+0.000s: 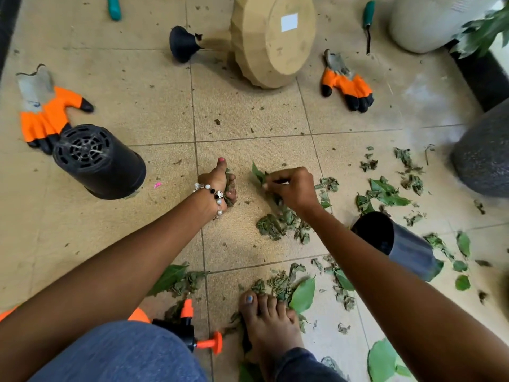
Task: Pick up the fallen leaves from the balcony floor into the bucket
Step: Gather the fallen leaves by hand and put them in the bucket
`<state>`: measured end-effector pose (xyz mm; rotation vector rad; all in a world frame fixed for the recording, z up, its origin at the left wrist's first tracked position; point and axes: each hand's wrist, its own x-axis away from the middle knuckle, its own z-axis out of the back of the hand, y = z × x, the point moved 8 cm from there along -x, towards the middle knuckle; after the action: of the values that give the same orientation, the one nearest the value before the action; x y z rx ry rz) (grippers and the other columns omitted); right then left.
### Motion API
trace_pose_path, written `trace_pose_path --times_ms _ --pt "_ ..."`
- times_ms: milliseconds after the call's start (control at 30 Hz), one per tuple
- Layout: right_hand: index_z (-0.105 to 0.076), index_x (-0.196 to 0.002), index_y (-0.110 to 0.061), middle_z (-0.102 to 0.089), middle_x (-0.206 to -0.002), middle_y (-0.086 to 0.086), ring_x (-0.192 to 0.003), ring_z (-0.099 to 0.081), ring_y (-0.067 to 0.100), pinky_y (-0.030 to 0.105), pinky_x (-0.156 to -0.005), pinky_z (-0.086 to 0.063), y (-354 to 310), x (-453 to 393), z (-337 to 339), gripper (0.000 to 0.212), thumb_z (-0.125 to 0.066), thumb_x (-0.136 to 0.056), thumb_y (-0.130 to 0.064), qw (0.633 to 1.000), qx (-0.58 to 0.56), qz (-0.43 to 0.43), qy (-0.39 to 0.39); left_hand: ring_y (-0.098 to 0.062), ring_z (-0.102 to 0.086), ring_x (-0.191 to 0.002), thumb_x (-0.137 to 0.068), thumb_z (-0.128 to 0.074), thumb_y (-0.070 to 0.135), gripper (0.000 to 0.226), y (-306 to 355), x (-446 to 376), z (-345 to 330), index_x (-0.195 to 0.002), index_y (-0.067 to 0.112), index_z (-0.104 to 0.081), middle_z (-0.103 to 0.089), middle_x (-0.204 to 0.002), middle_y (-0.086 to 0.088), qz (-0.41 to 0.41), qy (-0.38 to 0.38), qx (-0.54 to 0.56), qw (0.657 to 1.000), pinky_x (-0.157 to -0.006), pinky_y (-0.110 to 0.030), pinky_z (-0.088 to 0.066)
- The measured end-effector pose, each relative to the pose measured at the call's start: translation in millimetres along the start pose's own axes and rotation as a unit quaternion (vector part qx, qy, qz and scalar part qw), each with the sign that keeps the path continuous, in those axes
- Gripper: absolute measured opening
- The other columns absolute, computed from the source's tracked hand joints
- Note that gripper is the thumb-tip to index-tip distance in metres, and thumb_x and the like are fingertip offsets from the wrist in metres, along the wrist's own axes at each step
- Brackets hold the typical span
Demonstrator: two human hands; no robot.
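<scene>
My left hand [220, 183] clutches crumpled leaves, my right hand [289, 186] pinches a green leaf [258, 172], and the leaf pile [281, 223] lies just below it.

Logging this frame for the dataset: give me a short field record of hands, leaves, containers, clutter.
left hand: grips a wad of leaves
right hand: pinches a green leaf
leaf pile: on tile under the right wrist
scattered leaves: mostly to the right and near the foot
black pots: one on its side at left, another tipped over at right
gloves: orange pair, one far left, one upper right
bucket: cannot tell which container
</scene>
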<state>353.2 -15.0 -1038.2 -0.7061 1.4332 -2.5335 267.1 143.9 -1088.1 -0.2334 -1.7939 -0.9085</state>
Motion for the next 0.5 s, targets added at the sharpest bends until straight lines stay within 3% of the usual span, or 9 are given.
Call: trace_pose_path --times_ms 67,133,200,300,333,400,433,500 --pt "-0.069 -0.092 0.007 -0.073 -0.086 0.008 -0.073 -0.070 0.015 0.021 -0.067 -0.056 -7.2 4.8 -3.4 0.015 -0.071 -0.078 0.008 0.972 -0.230 -0.052 -0.002 -0.011 -0.040 -0.035 -0.096 -0.043 0.058 0.056 -5.3 4.1 -7.8 -0.067 0.010 -0.051 -0.051 -0.048 -0.003 0.009 -0.018 -0.025 0.999 -0.033 -0.010 -0.023" --pt "-0.070 -0.086 0.002 -0.073 -0.076 0.006 -0.069 -0.069 0.014 0.023 -0.066 -0.055 -17.2 8.3 -9.6 0.012 -0.071 -0.077 0.010 0.952 -0.302 -0.051 0.013 -0.014 -0.047 -0.038 -0.096 -0.039 0.061 0.057 -13.5 10.8 -22.4 -0.075 0.010 -0.054 -0.056 -0.057 -0.007 0.029 -0.056 -0.034 0.997 -0.033 -0.010 -0.024" --pt "-0.071 -0.086 -0.001 -0.073 -0.080 0.007 -0.073 -0.070 0.018 0.030 -0.065 -0.057 -20.4 11.7 -18.0 0.011 -0.073 -0.077 0.006 0.952 -0.302 -0.051 0.029 -0.014 -0.049 -0.039 -0.094 -0.033 0.068 0.062 -21.8 23.4 -44.2 -0.076 0.013 -0.056 -0.054 -0.058 -0.004 0.056 -0.118 -0.030 0.991 -0.035 -0.009 -0.027" --pt "-0.074 -0.087 -0.005 -0.074 -0.088 0.008 -0.083 -0.071 0.021 0.033 -0.076 -0.059 -19.4 14.9 -16.8 0.011 -0.076 -0.077 0.000 0.983 -0.170 0.003 0.063 -0.017 -0.056 -0.050 -0.085 -0.036 0.078 0.069 -27.7 42.6 -62.9 -0.069 0.014 -0.059 -0.055 -0.060 -0.004 0.106 -0.141 -0.019 0.984 -0.048 -0.020 -0.045" --pt "-0.075 -0.087 -0.006 -0.074 -0.089 0.006 -0.083 -0.070 0.017 0.027 -0.079 -0.057 -21.7 16.5 -13.7 0.011 -0.076 -0.077 -0.001 0.991 -0.102 0.051 0.071 -0.022 -0.060 -0.062 -0.083 -0.037 0.079 0.074 -28.2 47.1 -65.1 -0.072 0.010 -0.061 -0.060 -0.067 -0.007 0.116 -0.136 -0.019 0.984 -0.063 -0.030 -0.051" --pt "-0.075 -0.087 -0.005 -0.073 -0.088 0.005 -0.080 -0.067 0.015 0.022 -0.078 -0.054 -31.9 22.2 -12.9 0.010 -0.074 -0.079 0.000 0.984 0.030 0.162 0.063 -0.029 -0.059 -0.080 -0.085 -0.037 0.077 0.077 -30.5 51.4 -66.9 -0.081 0.004 -0.061 -0.063 -0.082 -0.013 0.126 -0.126 -0.045 0.983 -0.085 -0.046 -0.047" --pt "-0.074 -0.086 -0.005 -0.073 -0.086 0.006 -0.077 -0.066 0.017 0.024 -0.075 -0.053 -37.6 24.7 -16.2 0.009 -0.071 -0.080 0.000 0.973 0.083 0.212 0.043 -0.029 -0.058 -0.080 -0.087 -0.039 0.074 0.073 -31.7 50.4 -65.8 -0.085 0.004 -0.059 -0.062 -0.083 -0.013 0.124 -0.120 -0.051 0.984 -0.084 -0.047 -0.046" --pt "-0.073 -0.085 -0.004 -0.072 -0.081 0.008 -0.070 -0.065 0.021 0.028 -0.066 -0.049 -42.7 26.9 -23.5 0.009 -0.065 -0.082 -0.001 0.953 0.146 0.265 -0.019 -0.026 -0.062 -0.068 -0.093 -0.044 0.063 0.057 -31.7 45.7 -63.1 -0.086 0.008 -0.057 -0.063 -0.073 -0.011 0.101 -0.108 -0.043 0.988 -0.066 -0.039 -0.052"
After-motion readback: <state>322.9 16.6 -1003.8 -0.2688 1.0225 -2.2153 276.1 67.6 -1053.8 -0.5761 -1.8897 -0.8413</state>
